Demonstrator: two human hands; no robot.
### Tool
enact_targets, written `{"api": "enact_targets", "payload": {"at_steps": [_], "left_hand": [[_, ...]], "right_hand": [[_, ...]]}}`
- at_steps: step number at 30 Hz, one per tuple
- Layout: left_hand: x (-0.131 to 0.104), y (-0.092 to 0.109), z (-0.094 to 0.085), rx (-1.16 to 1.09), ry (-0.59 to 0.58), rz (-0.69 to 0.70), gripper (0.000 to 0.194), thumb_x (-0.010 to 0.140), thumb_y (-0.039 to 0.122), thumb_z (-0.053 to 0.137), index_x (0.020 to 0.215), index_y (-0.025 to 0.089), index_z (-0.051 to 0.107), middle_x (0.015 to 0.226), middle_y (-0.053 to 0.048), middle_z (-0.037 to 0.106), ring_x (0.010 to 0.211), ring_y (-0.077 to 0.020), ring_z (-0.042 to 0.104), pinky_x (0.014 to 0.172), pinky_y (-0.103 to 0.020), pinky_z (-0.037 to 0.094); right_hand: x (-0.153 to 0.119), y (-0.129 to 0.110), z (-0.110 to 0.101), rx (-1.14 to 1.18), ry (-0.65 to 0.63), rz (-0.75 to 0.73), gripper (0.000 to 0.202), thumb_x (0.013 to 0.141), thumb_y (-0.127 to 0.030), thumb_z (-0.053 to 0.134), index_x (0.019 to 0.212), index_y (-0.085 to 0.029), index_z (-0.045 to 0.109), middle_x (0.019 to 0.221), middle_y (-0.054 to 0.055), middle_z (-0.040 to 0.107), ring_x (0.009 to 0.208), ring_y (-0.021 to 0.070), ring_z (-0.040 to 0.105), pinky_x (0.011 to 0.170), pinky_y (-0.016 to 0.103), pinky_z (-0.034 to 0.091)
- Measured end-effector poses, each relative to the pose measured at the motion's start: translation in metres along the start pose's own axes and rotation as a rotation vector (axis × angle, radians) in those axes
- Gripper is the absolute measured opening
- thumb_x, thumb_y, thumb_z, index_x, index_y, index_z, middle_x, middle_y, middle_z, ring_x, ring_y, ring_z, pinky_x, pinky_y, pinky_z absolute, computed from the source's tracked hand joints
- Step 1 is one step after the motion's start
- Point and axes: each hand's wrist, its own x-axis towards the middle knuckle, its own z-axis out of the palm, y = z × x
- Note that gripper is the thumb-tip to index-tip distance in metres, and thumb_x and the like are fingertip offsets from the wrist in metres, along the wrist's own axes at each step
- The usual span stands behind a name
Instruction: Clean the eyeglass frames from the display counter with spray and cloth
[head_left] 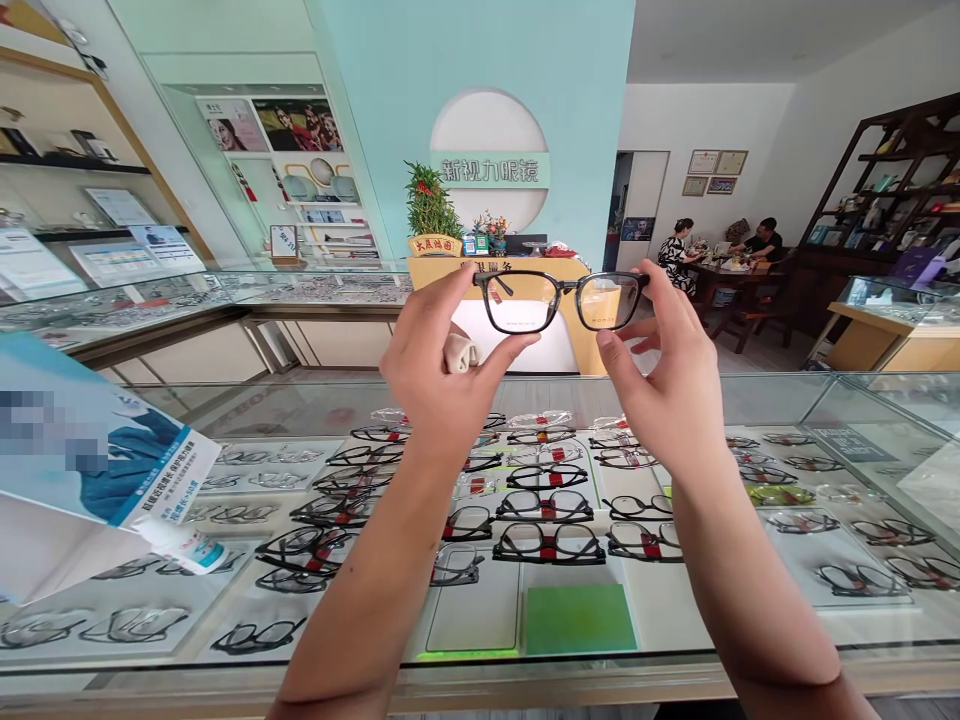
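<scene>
Black on the eyeglass frame (571, 286) between left hand (442, 365) and right hand (675, 375), cream on the cloth (460, 354) in the left, red on tags (550, 546) and green on a panel (580, 618) below both, pale turquoise on the wall (480, 50) beyond, black-and-white patterning on a person's clothing (676, 258) past the right.

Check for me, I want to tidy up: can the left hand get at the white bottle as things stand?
Probably not at once: the left hand is holding the black-framed glasses and what looks like a beige cloth. Otherwise, the way to the white bottle beside the cardboard display looks free.
</scene>
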Motion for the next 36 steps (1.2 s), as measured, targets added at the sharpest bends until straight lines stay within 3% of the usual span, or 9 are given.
{"api": "enact_targets", "payload": {"at_steps": [3,7,14,19,26,32,36], "left_hand": [[-0.0004,0.0028,-0.0007,0.012,0.015,0.012,0.068,0.098,0.071,0.091,0.153,0.038,0.071,0.140,-0.008,0.083,0.091,-0.0267,0.082,0.071,-0.049,0.068],[0.0002,0.0020,-0.0006,-0.025,0.020,0.026,0.068,0.096,0.068,0.094,0.153,0.038,0.071,0.141,-0.007,0.083,0.088,-0.0249,0.081,0.069,-0.047,0.066],[0.0017,0.0024,-0.0049,-0.142,-0.088,-0.095,0.075,0.092,0.062,0.100,0.157,0.039,0.070,0.146,-0.010,0.079,0.129,-0.0381,0.081,0.098,-0.055,0.071],[0.0029,0.0038,-0.0056,-0.107,-0.083,-0.101,0.075,0.091,0.063,0.100,0.155,0.040,0.071,0.145,-0.009,0.080,0.123,-0.0368,0.082,0.098,-0.056,0.072],[0.0048,0.0042,-0.0015,-0.100,0.019,0.050,0.069,0.093,0.058,0.100,0.154,0.040,0.072,0.141,-0.006,0.084,0.102,-0.0296,0.085,0.086,-0.052,0.071],[0.0032,0.0031,0.0010,-0.077,0.006,-0.007,0.068,0.095,0.067,0.096,0.152,0.038,0.073,0.143,-0.006,0.084,0.101,-0.0282,0.084,0.090,-0.053,0.072],[0.0012,-0.0007,0.0022,-0.092,-0.005,-0.029,0.072,0.093,0.062,0.098,0.155,0.036,0.072,0.142,-0.007,0.084,0.105,-0.0296,0.084,0.093,-0.052,0.070]], "right_hand": [[0.0004,0.0011,-0.0012,0.014,-0.004,-0.001,0.071,0.118,-0.053,0.058,0.184,-0.035,0.040,0.159,0.018,0.074,0.120,0.0348,0.080,0.092,0.054,0.074],[0.0002,-0.0009,-0.0016,0.025,-0.004,0.027,0.072,0.117,-0.050,0.060,0.184,-0.033,0.041,0.162,0.018,0.071,0.120,0.0341,0.080,0.095,0.054,0.073],[-0.0009,0.0021,-0.0008,0.036,-0.012,0.008,0.074,0.118,-0.053,0.060,0.186,-0.035,0.038,0.162,0.018,0.069,0.113,0.0323,0.080,0.091,0.053,0.073],[-0.0006,0.0018,-0.0018,0.025,-0.009,0.001,0.073,0.118,-0.055,0.058,0.185,-0.036,0.038,0.158,0.018,0.071,0.113,0.0336,0.080,0.091,0.054,0.073],[-0.0006,-0.0011,-0.0017,0.020,0.001,0.000,0.071,0.118,-0.055,0.058,0.184,-0.035,0.039,0.159,0.019,0.071,0.118,0.0356,0.079,0.094,0.056,0.073],[-0.0002,-0.0020,-0.0023,0.009,0.000,-0.001,0.071,0.118,-0.054,0.058,0.184,-0.036,0.039,0.162,0.019,0.069,0.111,0.0340,0.080,0.092,0.058,0.074],[-0.0004,-0.0030,-0.0021,0.010,0.010,-0.005,0.072,0.117,-0.052,0.059,0.184,-0.036,0.039,0.163,0.019,0.068,0.106,0.0330,0.081,0.092,0.059,0.074]]}}
